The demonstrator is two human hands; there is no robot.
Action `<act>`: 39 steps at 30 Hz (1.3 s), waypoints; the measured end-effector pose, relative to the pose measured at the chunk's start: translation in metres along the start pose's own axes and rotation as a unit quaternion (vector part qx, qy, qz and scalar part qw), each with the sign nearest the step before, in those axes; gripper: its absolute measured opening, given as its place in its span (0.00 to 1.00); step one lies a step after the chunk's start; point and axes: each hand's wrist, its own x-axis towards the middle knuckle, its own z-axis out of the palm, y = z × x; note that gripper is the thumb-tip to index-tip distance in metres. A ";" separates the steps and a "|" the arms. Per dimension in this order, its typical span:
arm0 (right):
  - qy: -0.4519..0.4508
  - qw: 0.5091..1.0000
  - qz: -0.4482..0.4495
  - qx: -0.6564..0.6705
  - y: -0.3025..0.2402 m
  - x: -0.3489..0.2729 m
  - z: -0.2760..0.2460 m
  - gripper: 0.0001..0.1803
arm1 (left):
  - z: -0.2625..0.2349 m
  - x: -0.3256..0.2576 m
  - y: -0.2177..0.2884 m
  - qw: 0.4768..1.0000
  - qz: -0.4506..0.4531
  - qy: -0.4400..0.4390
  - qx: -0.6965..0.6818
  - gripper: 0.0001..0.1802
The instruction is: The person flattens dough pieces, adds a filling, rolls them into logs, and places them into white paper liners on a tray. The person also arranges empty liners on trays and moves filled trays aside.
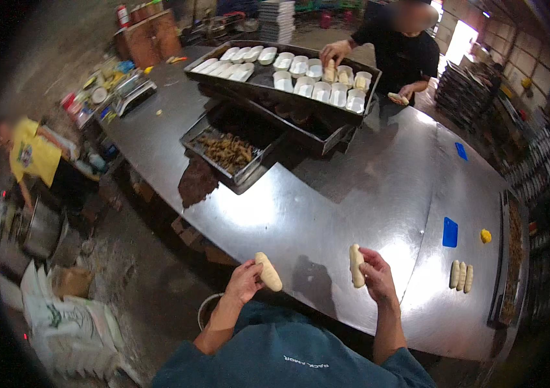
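Observation:
Pinched in my left hand (244, 282) is a pale dough roll (268, 271), held tilted near the table's front edge. My right hand (376, 275) grips another dough roll (356, 266), which stands nearly upright over the metal tabletop. Both hands are closed around their pieces and well apart. Farther right on the table, three more dough rolls (461, 277) lie side by side. At the far side, a large dark tray (223, 79) carries several white paper liners (283, 81), a few of them with dough rolls inside.
Across the steel table (313, 220), a person in black (398, 58) handles dough rolls at the tray. A smaller pan (239, 174) holds brownish pieces. Blue scrapers (450, 232), a yellow lump (485, 236) and a long narrow tray (511, 258) are at right. Another person (39, 152) stands left.

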 end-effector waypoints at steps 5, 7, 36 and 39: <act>0.052 0.964 -0.175 -0.191 -0.074 0.096 0.065 0.26 | -0.014 0.071 0.087 0.997 -0.016 -0.059 0.048 0.20; 0.097 0.927 -0.231 -0.279 -0.119 0.150 0.094 0.26 | -0.026 0.100 0.129 0.993 -0.031 -0.067 0.088 0.21; -0.062 0.793 -0.226 -0.563 -0.063 0.251 0.275 0.27 | 0.037 0.175 0.267 0.978 0.044 -0.180 0.091 0.21; 0.054 0.889 -0.175 -0.419 -0.047 0.237 0.270 0.27 | 0.093 0.175 0.270 0.960 0.017 -0.264 0.090 0.28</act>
